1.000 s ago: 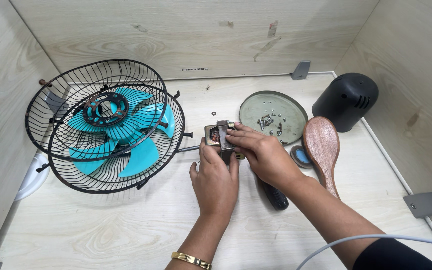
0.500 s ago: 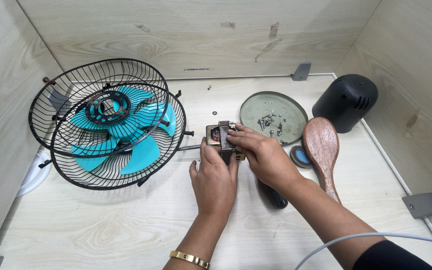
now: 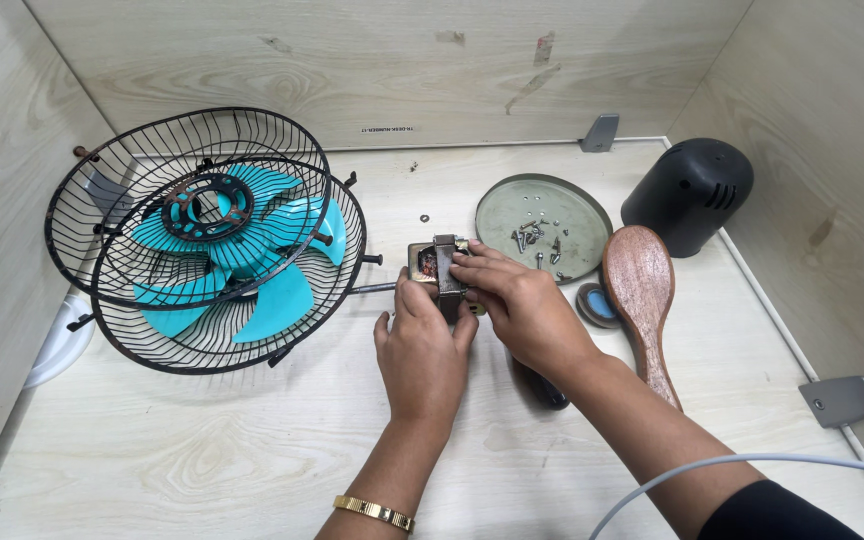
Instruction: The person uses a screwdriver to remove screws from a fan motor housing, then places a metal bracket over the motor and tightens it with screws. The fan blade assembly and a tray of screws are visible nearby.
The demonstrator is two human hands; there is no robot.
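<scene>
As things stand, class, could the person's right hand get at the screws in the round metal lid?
Probably yes: the right hand rests on the fan motor, right beside the round metal lid, whose screws lie uncovered.

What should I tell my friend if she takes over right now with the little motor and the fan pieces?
Left hand: grips the small fan motor from below, on the table.
Right hand: fingers on the motor's metal bracket, from the right.
Around it: the motor's shaft points left toward the wire fan cage with the teal blades inside. The round metal dish behind holds loose screws. The black motor cover stands at the far right, with a wooden brush beside the dish.
Done: motor is out of its cover and off the cage.
Left: motor is in hand; screws are in the dish.
</scene>
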